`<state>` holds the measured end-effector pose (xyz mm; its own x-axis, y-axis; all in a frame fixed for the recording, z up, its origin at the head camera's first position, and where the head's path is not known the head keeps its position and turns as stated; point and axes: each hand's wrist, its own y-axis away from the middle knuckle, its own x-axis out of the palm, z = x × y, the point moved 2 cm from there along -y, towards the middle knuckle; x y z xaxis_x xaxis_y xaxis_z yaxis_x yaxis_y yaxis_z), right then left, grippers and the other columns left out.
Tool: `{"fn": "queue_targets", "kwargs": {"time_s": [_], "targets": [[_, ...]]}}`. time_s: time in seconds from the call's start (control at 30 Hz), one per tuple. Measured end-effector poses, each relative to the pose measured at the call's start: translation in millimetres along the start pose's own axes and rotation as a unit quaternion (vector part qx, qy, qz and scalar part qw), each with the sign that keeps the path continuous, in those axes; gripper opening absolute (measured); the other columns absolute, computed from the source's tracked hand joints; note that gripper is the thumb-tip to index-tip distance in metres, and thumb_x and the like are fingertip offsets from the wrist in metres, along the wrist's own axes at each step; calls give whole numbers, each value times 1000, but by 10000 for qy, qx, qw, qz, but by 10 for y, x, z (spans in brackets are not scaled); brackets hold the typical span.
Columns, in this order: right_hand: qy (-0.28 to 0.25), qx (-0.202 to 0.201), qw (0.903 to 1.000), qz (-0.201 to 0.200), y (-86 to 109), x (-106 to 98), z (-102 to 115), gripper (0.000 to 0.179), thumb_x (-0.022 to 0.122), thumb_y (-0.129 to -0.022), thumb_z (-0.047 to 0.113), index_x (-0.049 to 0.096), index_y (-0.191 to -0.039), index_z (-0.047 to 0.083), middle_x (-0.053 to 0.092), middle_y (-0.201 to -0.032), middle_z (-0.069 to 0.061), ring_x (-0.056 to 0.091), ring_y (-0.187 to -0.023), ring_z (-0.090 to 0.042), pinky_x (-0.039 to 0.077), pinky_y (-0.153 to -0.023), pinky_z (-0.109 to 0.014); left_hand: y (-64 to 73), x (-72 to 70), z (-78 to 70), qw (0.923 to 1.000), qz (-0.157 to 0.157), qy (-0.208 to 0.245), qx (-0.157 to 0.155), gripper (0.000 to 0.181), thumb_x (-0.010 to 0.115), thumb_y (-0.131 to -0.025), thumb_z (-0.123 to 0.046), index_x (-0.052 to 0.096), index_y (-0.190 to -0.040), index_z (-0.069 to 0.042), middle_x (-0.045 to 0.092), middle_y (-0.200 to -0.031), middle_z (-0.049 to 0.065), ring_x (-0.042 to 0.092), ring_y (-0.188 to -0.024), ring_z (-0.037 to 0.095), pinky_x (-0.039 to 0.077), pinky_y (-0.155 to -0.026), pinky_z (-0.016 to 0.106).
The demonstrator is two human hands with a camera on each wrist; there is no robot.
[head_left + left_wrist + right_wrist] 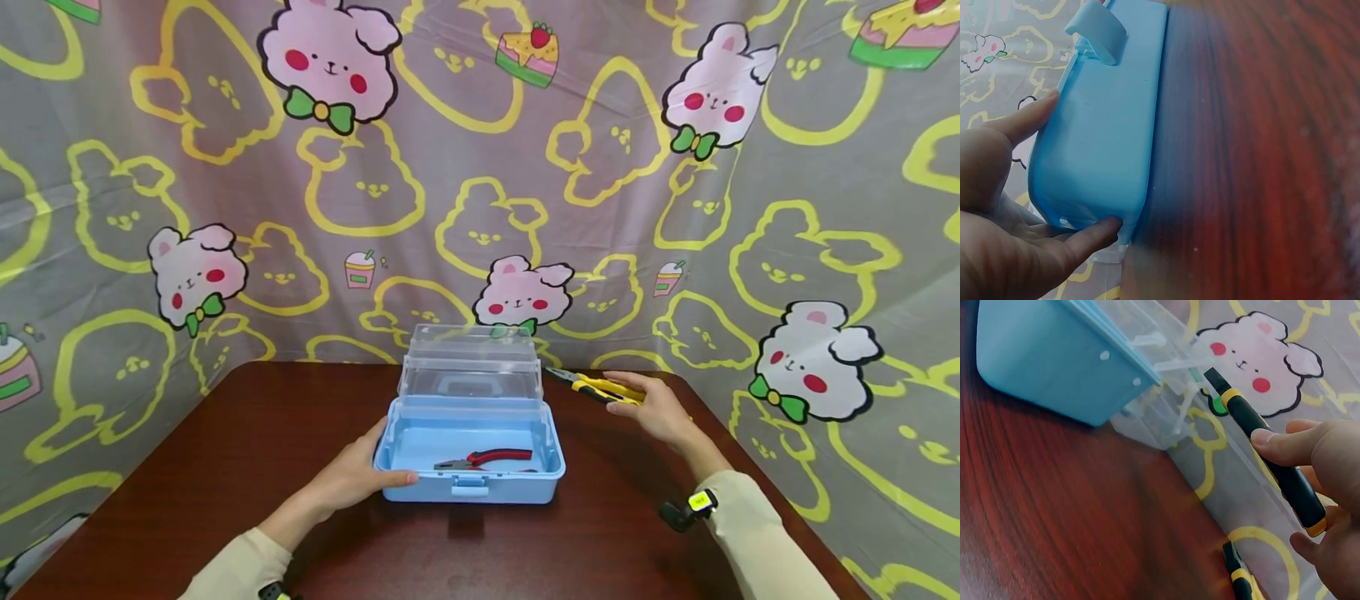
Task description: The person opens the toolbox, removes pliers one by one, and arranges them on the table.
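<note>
Frame right, my right hand (654,407) pinches yellow-and-black pliers (1285,479); left hand (348,475) grips light-blue plastic toolbox (517,490), lower centre. Best keep that steady.

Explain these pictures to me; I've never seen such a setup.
There's no machine here: a person works bare-handed. The wide picture comes from a camera on the head, the others from one camera on each wrist. On the dark table stands an open blue toolbox with a clear lid and red-handled pliers inside. The left hand holds its near left corner; the right hand grips a yellow-and-black tool. A similar tool shows near the table's far edge.
</note>
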<state>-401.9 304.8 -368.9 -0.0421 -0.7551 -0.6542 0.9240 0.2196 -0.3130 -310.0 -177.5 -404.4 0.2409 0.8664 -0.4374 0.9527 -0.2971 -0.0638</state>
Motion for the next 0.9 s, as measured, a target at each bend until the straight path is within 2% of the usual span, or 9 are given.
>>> {"fn": "queue_targets", "kwargs": {"time_s": [0.2,0.33,0.57,0.9], "targets": [[160,165,9997,-128,77,-32,-139,57,82,-90,11,63,-143,7,62,-138,-19,61,-118,-36,48,-93,-48,-3,9,-14,10000,14,45,6,115,87,-85,-38,12,-166,-7,43,-156,21,53,-130,34,42,-105,57],[185,425,9987,-188,121,-19,-230,57,82,-91,14,61,-144,7,60,-141,-19,58,-121,-38,45,-95,-52,2,9,-13,10000,22,88,37,114,87,-86,-36,12,-166,-8,45,-155,21,55,-127,33,42,-105,57],[172,894,9955,-261,202,26,-446,58,81,-92,14,60,-146,6,63,-138,-20,58,-119,-37,45,-95,-49,4,5,-15,10000,7,74,13,113,87,-86,-35,13,-166,-8,46,-154,21,56,-126,33,43,-104,57],[185,1142,9928,-322,305,60,-642,57,81,-92,14,60,-144,1,62,-136,-25,51,-128,-45,41,-103,-58,3,4,-20,10000,-4,82,-30,114,88,-85,-36,13,-166,-9,46,-154,21,56,-126,33,42,-105,57]]}}
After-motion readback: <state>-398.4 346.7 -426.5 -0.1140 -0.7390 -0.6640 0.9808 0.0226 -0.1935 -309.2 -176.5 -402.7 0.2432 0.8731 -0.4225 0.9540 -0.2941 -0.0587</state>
